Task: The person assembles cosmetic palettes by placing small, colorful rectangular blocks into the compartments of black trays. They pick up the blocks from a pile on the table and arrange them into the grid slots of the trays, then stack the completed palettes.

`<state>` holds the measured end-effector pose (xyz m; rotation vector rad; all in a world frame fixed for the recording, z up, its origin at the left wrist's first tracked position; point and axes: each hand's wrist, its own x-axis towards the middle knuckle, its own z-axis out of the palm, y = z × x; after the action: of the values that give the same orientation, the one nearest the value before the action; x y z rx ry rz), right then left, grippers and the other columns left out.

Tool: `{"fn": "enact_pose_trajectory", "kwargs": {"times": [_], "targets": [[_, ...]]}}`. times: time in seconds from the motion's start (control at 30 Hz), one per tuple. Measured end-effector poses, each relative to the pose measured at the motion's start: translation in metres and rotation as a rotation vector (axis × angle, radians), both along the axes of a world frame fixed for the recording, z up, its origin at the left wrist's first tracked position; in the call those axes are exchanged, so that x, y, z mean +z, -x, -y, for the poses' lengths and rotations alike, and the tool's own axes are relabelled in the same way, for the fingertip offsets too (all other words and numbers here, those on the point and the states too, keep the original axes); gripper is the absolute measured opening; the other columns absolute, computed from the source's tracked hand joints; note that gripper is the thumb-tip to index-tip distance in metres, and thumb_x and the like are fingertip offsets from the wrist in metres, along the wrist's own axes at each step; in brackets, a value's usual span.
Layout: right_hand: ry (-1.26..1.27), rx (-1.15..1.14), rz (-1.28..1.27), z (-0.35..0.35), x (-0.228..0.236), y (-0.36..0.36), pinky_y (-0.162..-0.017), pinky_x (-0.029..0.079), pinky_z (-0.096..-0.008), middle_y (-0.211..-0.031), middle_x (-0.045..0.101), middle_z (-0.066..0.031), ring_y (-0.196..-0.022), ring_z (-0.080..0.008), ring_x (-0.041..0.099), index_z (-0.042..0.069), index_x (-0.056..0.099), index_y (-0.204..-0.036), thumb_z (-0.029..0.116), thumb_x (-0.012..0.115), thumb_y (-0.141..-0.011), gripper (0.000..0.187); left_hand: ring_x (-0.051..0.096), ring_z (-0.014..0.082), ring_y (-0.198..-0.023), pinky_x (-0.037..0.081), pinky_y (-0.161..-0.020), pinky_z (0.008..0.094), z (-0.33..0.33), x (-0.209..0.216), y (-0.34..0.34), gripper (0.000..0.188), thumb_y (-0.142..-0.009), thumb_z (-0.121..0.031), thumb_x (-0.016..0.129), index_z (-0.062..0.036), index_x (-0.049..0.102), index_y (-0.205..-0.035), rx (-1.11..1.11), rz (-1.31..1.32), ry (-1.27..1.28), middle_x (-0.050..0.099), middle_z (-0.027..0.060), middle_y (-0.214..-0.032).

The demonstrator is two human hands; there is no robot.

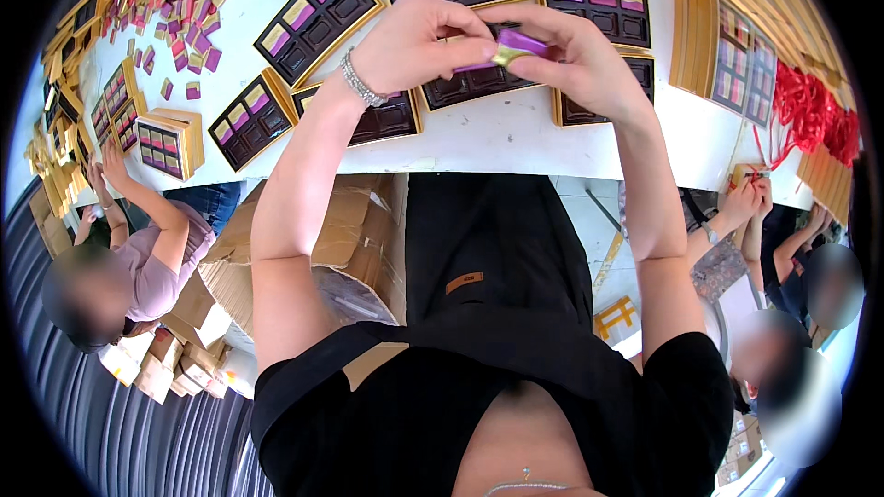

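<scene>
Dressed in black shirt (396,423); gripping purple-and-gold wrapped piece (522,42) in fingers of right hand (585,55), left hand (419,41) bunched just beside it, unclear whether gripping; held above black tray (483,87), near loose pieces (189,14) scattered upper left.

Across the upper half, a broad white worktable (516,149), scuffed in places. Below its near edge, right of centre, pale floor tiles (573,207) with thin seams and a slanting yellowish strip (609,256). Left of centre, a large cardboard box (364,216); farther left, smaller cartons (189,370) in a heap. Behind those, a dark grey ribbed surface (138,442), either wall or curtain. Bright light throughout, whitest toward the lower right.
</scene>
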<state>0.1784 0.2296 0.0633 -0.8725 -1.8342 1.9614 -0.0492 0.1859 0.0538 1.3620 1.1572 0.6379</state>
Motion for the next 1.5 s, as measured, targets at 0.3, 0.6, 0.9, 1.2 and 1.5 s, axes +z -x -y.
{"fn": "enact_pose_trajectory", "kwargs": {"times": [0.3,0.6,0.9,1.2,1.5], "targets": [[-0.372,-0.831,0.226,0.027,-0.092,0.010,-0.062,0.052,-0.0299,-0.085,0.064,-0.0092,-0.068,-0.0173,0.064,0.001,0.061,-0.088,0.001,0.069,-0.082,0.010,0.065,0.0303,-0.084,0.054,-0.078,0.0361,0.013,-0.066,-0.047,0.031,-0.078,0.002,0.067,-0.0121,0.070,-0.105,0.142,-0.589,-0.494,0.071,0.0101,-0.096],[-1.049,-0.305,0.486,0.038,-0.081,-0.007,-0.103,0.043,-0.0405,-0.132,0.056,-0.0117,-0.126,-0.0317,0.051,0.002,0.060,-0.121,0.018,0.069,-0.085,0.040,0.039,0.0284,-0.137,0.031,-0.109,0.0558,0.058,-0.066,-0.059,0.071,-0.077,-0.039,0.073,-0.0079,0.051,-0.136,0.045,-1.026,-0.606,0.045,0.0114,-0.145],[-1.105,-0.035,0.695,0.033,-0.069,-0.002,-0.115,0.016,-0.0598,-0.152,0.040,-0.0095,-0.143,-0.0263,0.034,0.007,0.043,-0.145,0.039,0.067,-0.084,0.073,0.023,0.0304,-0.147,0.015,-0.110,0.0704,0.073,-0.072,-0.049,0.101,-0.071,-0.061,0.069,-0.0020,0.037,-0.146,0.045,-0.847,-0.524,0.028,0.0160,-0.157],[-1.089,0.044,0.321,-0.143,-0.122,0.268,-0.078,0.052,-0.0474,-0.089,0.067,-0.0169,-0.089,-0.0362,0.065,-0.001,0.065,-0.088,0.018,0.075,-0.074,0.026,0.065,0.0282,-0.099,0.053,-0.087,0.0369,-0.069,-0.102,0.233,0.033,-0.081,-0.013,0.072,-0.0130,0.068,-0.114,0.364,-1.041,-0.466,0.066,0.0099,-0.108],[-0.747,-0.080,0.347,-0.122,-0.136,0.301,-0.077,0.053,-0.0431,-0.090,0.067,-0.0173,-0.087,-0.0346,0.066,-0.001,0.067,-0.096,0.017,0.075,-0.078,0.027,0.064,0.0247,-0.093,0.052,-0.084,0.0353,-0.076,-0.158,0.276,0.051,-0.072,-0.033,0.084,-0.0091,0.066,-0.113,0.509,-1.096,-0.453,0.065,0.0089,-0.101]]}}
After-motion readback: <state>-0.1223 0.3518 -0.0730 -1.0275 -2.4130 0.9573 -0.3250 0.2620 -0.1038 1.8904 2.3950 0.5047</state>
